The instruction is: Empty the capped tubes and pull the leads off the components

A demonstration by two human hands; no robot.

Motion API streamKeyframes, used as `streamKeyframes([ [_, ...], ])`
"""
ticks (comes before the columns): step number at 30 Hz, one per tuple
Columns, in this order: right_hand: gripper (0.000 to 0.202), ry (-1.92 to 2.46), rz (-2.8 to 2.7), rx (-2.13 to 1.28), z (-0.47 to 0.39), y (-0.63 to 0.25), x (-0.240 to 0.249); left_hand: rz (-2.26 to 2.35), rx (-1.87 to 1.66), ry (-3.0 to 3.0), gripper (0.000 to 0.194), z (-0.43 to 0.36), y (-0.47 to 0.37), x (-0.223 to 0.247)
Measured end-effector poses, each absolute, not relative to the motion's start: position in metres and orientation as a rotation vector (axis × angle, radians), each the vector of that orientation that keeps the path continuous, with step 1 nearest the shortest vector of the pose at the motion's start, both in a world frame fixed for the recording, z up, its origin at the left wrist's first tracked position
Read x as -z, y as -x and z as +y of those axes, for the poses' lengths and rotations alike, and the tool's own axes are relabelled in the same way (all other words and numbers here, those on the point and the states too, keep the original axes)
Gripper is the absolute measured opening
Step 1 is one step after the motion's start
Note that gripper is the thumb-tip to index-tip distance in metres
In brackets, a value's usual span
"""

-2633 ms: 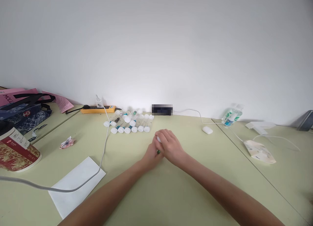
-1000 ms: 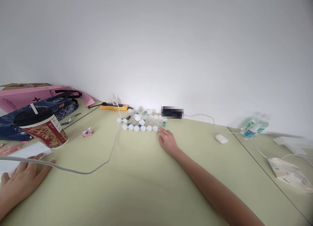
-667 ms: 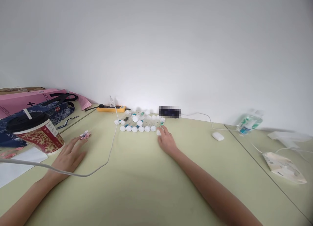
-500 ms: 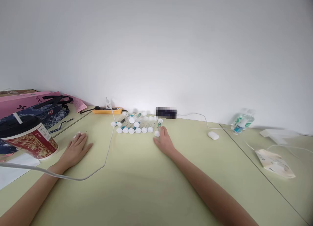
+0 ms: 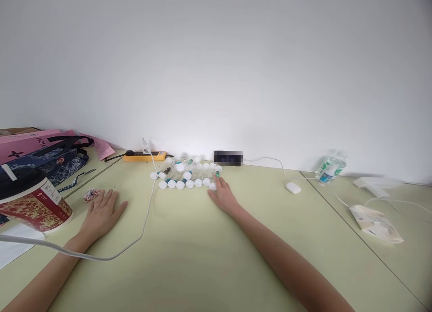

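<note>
A row of clear tubes with white caps (image 5: 185, 175) lies near the back of the pale green table (image 5: 202, 258). My right hand (image 5: 222, 196) rests on the table at the row's right end. Its fingertips touch the last tube (image 5: 213, 180), which has a white cap and a green tip. My left hand (image 5: 103, 210) lies flat on the table with its fingers spread, holding nothing. A crumpled pink wrapper (image 5: 91, 194) sits just beyond its fingertips.
A red paper cup with a dark lid (image 5: 33, 204) stands at the left on white paper (image 5: 13, 249). A white cable (image 5: 143, 222) runs from an orange power strip (image 5: 143, 156) across my left forearm. Bags (image 5: 40, 154) lie far left; a mouse (image 5: 293, 188), bottle (image 5: 330, 170) and packet (image 5: 376, 222) lie right.
Both hands were together on one tube in front of the row. My right hand has since set it at the row's right end. My left hand swung left and settled beside the wrapper.
</note>
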State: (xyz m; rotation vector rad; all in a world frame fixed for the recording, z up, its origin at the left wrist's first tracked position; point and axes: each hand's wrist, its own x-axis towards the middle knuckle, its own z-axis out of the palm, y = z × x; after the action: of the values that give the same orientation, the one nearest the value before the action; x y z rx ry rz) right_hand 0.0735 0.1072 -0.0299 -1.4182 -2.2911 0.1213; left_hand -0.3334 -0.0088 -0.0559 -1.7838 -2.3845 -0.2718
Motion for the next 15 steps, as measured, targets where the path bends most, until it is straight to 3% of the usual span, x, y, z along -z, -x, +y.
streamKeyframes([
  [5, 0.035, 1.349, -2.241, -0.089, 0.111, -0.072, 0.029, -2.32, 0.304, 1.929, 0.067, -0.038, 0.306, 0.059],
  [15, 0.037, 1.293, -1.954, -0.23, 0.11, -0.077, 0.025, -2.096, 0.275, 2.079, 0.071, -0.114, 0.256, 0.066],
])
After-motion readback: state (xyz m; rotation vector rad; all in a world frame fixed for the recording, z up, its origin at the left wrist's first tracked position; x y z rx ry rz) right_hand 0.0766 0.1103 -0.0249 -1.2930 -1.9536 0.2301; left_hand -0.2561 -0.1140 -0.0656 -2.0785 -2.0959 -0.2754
